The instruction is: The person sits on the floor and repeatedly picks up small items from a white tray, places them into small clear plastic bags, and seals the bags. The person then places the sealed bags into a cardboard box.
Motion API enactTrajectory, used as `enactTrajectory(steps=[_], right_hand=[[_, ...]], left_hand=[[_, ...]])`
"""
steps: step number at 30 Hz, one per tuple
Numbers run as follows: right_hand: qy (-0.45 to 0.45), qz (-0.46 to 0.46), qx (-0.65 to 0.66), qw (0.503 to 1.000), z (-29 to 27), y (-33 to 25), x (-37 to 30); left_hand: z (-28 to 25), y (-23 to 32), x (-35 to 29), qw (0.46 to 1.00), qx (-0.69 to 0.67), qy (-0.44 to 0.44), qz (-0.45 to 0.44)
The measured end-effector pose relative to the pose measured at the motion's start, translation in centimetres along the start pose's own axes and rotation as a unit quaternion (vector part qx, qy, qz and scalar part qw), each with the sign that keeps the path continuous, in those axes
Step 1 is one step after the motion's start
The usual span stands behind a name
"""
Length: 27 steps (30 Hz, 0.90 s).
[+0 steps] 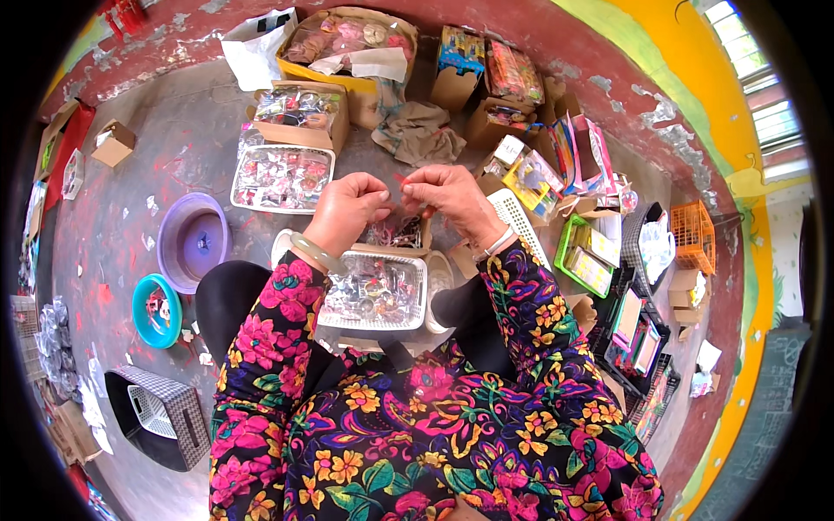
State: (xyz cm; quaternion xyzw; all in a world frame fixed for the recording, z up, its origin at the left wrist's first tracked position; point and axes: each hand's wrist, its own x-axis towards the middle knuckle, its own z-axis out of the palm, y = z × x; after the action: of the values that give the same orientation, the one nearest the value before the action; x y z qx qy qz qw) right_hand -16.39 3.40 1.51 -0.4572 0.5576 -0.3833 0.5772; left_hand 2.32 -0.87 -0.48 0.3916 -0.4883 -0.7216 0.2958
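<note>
My left hand and my right hand are raised close together above a small cardboard box of dark and reddish bits. The left fingers are curled into a pinch; whatever they hold is too small to make out. Thumb and fingers of the right hand are pressed together too, with a tiny red piece showing at their tips. Below the hands, between my knees, sits a white plastic basket full of small items in clear packets.
Another white basket of packets stands ahead, near open cardboard boxes. At left are a purple basin, a turquoise basin and a checkered bin. A green basket and black crates stand at right.
</note>
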Motion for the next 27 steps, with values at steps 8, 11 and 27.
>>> enactTrajectory(steps=[8, 11, 27], right_hand=[[0.004, -0.01, 0.024, 1.0, 0.3, -0.5, -0.2], [-0.001, -0.009, 0.016, 1.0, 0.0, -0.5, -0.3], [-0.05, 0.012, -0.005, 0.999, -1.3, -0.6, 0.0]], left_hand=[[-0.1, -0.1, 0.2, 1.0, 0.018, -0.011, -0.009], [0.2, 0.5, 0.0, 0.999, 0.035, -0.017, -0.009], [0.2, -0.1, 0.2, 0.998, -0.006, -0.068, -0.016]])
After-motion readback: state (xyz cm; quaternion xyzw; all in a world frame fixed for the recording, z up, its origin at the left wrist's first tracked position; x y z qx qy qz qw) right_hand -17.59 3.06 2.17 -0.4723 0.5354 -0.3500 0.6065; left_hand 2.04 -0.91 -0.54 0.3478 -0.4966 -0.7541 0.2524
